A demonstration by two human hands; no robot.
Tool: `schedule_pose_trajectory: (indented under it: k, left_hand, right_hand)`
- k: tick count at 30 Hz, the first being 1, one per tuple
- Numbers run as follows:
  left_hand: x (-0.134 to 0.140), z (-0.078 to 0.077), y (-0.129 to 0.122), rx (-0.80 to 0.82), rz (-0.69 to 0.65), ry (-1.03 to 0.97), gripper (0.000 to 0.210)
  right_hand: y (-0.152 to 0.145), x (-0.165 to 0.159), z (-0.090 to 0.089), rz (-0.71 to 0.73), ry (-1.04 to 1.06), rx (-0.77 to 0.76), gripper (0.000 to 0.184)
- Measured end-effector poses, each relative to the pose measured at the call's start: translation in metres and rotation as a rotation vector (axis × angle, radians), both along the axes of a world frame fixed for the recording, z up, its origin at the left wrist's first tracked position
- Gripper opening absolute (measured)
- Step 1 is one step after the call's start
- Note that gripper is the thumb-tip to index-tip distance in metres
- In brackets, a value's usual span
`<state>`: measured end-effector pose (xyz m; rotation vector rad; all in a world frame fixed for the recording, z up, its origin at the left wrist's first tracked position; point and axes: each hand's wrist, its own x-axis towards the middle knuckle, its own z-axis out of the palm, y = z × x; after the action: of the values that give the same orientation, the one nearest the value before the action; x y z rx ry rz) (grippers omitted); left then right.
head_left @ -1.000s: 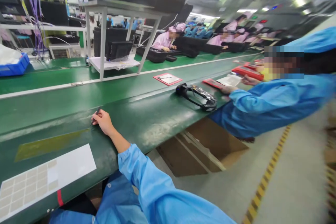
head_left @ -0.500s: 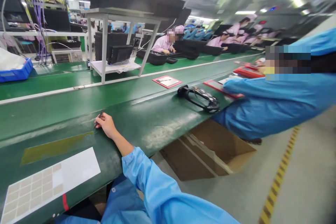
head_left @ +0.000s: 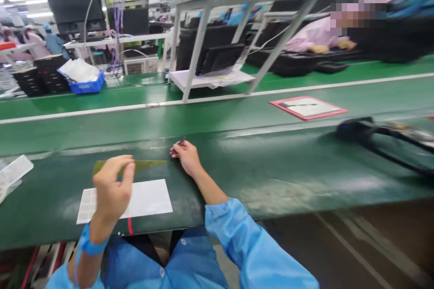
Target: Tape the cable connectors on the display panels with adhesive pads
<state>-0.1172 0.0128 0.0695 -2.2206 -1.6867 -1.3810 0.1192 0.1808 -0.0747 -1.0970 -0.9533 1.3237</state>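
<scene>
My left hand (head_left: 113, 187), a blue band round its wrist, is raised above a white sheet (head_left: 151, 198) with pale square stickers on its left part. Its fingers are curled, thumb and forefinger close together; whatever may be between them cannot be made out. Behind the sheet, a yellow-green translucent strip (head_left: 149, 165) lies flat on the green surface, partly covered by that hand. Just right of the strip, my right hand (head_left: 188, 157) rests with its fingers closed on a slim dark pointed tool (head_left: 181, 142), which looks like tweezers and is mostly hidden.
A red-edged board (head_left: 308, 107) lies on the green belt (head_left: 217, 124). At right is a black looped frame (head_left: 359, 131); at left, a clear plastic piece (head_left: 16, 171). A metal stand (head_left: 195, 54) and blue bin (head_left: 88, 85) are behind. Across, a person in pink (head_left: 315, 36) works.
The view has swung left, so the right-hand co-worker is out of frame. My left hand has come into view over the white sheet. My right hand still grips the dark tool.
</scene>
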Motion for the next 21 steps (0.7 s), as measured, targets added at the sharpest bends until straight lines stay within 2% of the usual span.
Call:
schedule_pose_trajectory:
  k: [2, 6, 9, 13, 18, 21]
  left_hand:
    - [0.002, -0.020, 0.007, -0.067, -0.016, 0.101, 0.016]
    - [0.023, -0.065, 0.030, -0.213, -0.119, 0.346, 0.019]
    - [0.034, -0.085, 0.036, -0.295, -0.194, 0.500, 0.023]
    - [0.039, -0.092, 0.030, -0.355, -0.206, 0.606, 0.028]
    - [0.043, -0.089, 0.027, -0.388, -0.207, 0.661, 0.028]
    - [0.045, -0.088, 0.026, -0.391, -0.206, 0.678, 0.027]
  right_hand:
    - [-0.002, 0.003, -0.005, 0.004, -0.008, 0.003, 0.032]
    - [-0.007, 0.007, -0.009, 0.005, -0.049, 0.021, 0.028]
    - [-0.012, 0.010, -0.009, 0.005, -0.085, 0.041, 0.025]
    - [-0.018, 0.013, -0.006, 0.005, -0.128, 0.070, 0.023]
    - [-0.023, 0.016, 0.002, -0.001, -0.167, 0.089, 0.042]
    - [-0.025, 0.018, 0.007, 0.012, -0.186, 0.078, 0.044]
